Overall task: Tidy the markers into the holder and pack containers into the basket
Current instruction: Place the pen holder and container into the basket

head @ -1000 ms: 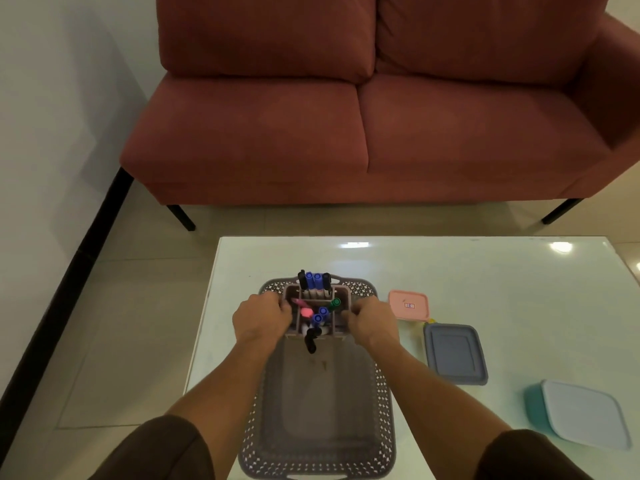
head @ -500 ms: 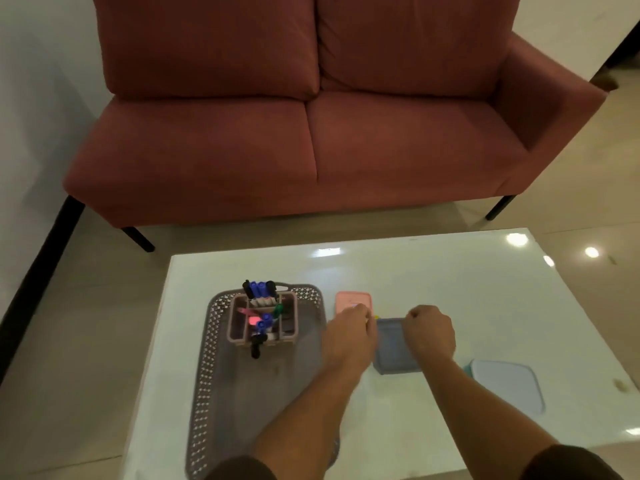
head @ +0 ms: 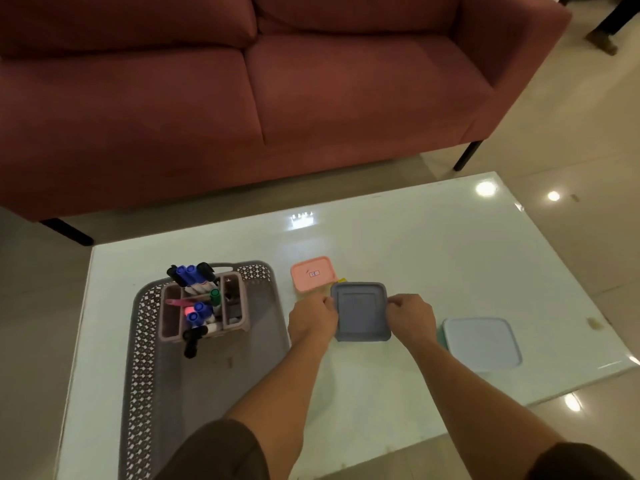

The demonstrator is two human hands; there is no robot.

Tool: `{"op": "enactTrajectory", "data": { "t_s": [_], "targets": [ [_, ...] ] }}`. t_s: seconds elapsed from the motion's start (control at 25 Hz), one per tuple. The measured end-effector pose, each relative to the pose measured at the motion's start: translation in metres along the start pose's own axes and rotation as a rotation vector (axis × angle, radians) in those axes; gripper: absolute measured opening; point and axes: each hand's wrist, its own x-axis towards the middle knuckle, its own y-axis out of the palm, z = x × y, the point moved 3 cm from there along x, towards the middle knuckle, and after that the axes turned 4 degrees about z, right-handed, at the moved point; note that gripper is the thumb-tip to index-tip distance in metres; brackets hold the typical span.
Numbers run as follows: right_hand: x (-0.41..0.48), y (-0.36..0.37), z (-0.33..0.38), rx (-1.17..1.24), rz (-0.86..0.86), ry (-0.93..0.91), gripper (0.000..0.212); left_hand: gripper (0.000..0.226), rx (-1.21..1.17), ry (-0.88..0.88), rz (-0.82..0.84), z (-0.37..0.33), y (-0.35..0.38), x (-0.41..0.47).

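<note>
While my left hand (head: pixel 312 317) and right hand (head: pixel 412 316) grip opposite sides of the grey container (head: pixel 360 311) at the middle of the table (head: pixel 415 244), just right of the basket (head: pixel 141 329), I judge packing begun, next needing a level lift leftward over the basket's rim.

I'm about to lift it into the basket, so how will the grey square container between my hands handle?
The grey container looks like rigid moulded plastic, so probably stiff. Low, flat and square, it seems unlikely to roll or tip. Its smooth sides may be slippery; the left hand and right hand grip opposite edges, which should help.
</note>
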Motion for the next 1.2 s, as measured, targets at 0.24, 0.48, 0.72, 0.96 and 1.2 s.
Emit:
{"op": "enactTrajectory", "data": {
  "t_s": [0.24, 0.48, 0.72, 0.96, 1.2],
  "targets": [
    [-0.017, -0.019, 0.012, 0.106, -0.064, -0.068, 0.027, 0.034, -0.054, 0.103, -0.053, -0.009, -0.019, -0.016],
    [-0.078, -0.045, 0.062, 0.280, -0.149, -0.211, 0.021, 0.032, -0.277, 0.269, -0.162, 0.004, -0.092, -0.062],
    [-0.154, 0.015, 0.121, 0.153, -0.051, -0.395, 0.024, 0.023, -0.254, 0.143, -0.291, 0.092, -0.168, -0.117],
    [-0.193, 0.081, 0.112, 0.107, 0.060, -0.297, 0.021, 0.015, -0.338, 0.005, -0.146, 0.182, -0.159, -0.144],
    [-0.183, 0.114, 0.106, 0.003, 0.122, -0.244, 0.022, 0.021, -0.188, -0.066, -0.032, 0.215, -0.131, -0.113]
  ]
}}
